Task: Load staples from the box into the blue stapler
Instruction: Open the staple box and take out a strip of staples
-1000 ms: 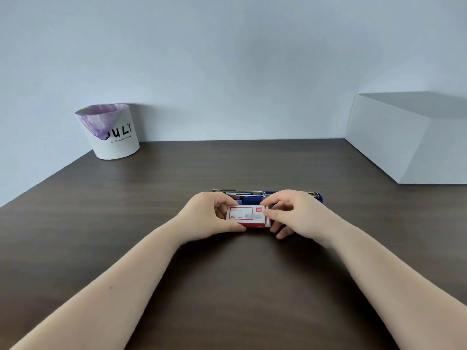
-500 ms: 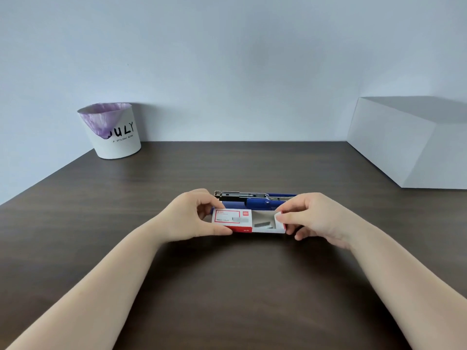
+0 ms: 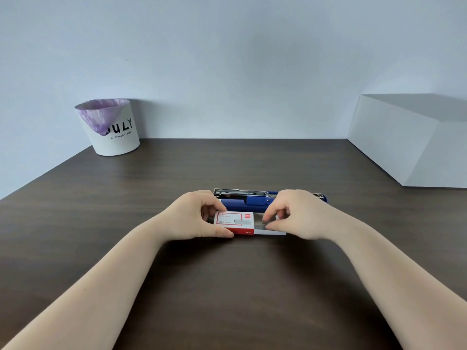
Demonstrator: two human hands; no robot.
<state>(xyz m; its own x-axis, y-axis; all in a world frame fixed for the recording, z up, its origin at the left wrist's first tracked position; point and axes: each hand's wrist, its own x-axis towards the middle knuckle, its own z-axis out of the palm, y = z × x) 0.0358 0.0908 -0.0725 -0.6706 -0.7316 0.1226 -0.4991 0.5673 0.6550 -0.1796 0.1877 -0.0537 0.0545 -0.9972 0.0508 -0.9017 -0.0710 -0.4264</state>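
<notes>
A small red-and-white staple box (image 3: 233, 222) sits on the dark wooden table (image 3: 227, 286), its inner tray (image 3: 267, 231) slid out to the right. My left hand (image 3: 194, 218) grips the box's sleeve by its left end. At the open tray, my right hand (image 3: 295, 213) pinches a grey strip of staples (image 3: 262, 223) with thumb and fingers. Just behind the box lies the blue stapler (image 3: 255, 199), opened flat, its metal staple channel facing up. The hands hide parts of the stapler's ends.
A white bucket (image 3: 111, 127) with a purple liner stands at the far left corner by the wall. A large white box (image 3: 409, 140) occupies the far right of the table.
The tray has slid out of the sleeve to the right. My right hand has shifted from the tray's end to the staples inside it. The left hand keeps its hold.
</notes>
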